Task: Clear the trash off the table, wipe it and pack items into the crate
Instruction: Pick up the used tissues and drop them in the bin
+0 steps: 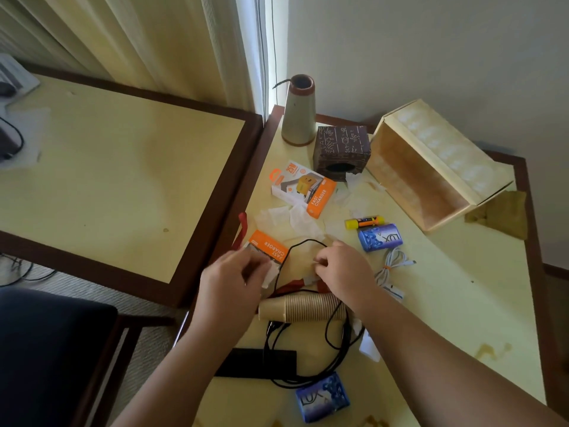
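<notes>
My left hand (234,275) pinches a white tissue scrap (268,274) over an orange charger box (271,245) at the table's left edge. My right hand (341,266) has its fingertips curled together on a small pale scrap beside a black cable loop (304,241). More crumpled tissue scraps (292,218) lie past both hands. The cream crate (431,167) lies on its side at the back right, and a yellow-brown cloth (502,214) sits next to it.
On the small table (462,303) are a second charger box (308,189), glue stick (365,222), two Lux soaps (380,237) (321,396), white cable (391,266), stacked paper cups (301,308), black adapter (255,362), brown box (341,149) and vase (298,112). A stain (492,349) marks the right side.
</notes>
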Tool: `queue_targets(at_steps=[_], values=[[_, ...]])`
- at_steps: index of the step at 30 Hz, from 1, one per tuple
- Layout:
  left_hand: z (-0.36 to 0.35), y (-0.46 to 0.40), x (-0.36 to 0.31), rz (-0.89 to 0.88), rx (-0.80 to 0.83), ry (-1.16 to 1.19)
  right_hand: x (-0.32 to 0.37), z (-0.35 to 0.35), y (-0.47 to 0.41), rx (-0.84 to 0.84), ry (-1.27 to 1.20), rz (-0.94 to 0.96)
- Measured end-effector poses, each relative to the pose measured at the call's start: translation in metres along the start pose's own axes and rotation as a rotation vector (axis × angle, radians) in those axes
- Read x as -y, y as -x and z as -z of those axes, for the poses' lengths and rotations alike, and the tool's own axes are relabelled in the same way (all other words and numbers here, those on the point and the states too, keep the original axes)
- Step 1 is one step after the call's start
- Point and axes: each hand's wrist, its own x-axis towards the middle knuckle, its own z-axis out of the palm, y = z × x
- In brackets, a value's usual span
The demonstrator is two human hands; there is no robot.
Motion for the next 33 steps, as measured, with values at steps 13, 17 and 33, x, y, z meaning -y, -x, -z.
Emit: queue_targets(at_steps=[13,17,33], values=[[-0.061,-0.156,0.021,0.053,0.272,-0.369,0.008,0.039,0.044,-0.194,-0.284,-0.071],[-0.075,-0.166,0.025,0.033,0.329,-0.484,0.007,0.044,0.038,-0.211,-0.254,-0.054],[-0.040,-0.087,0.023,0.045,-0.055,-0.046,0.032,0.041,-0.053,-0.012,-0.111,-0.025]])
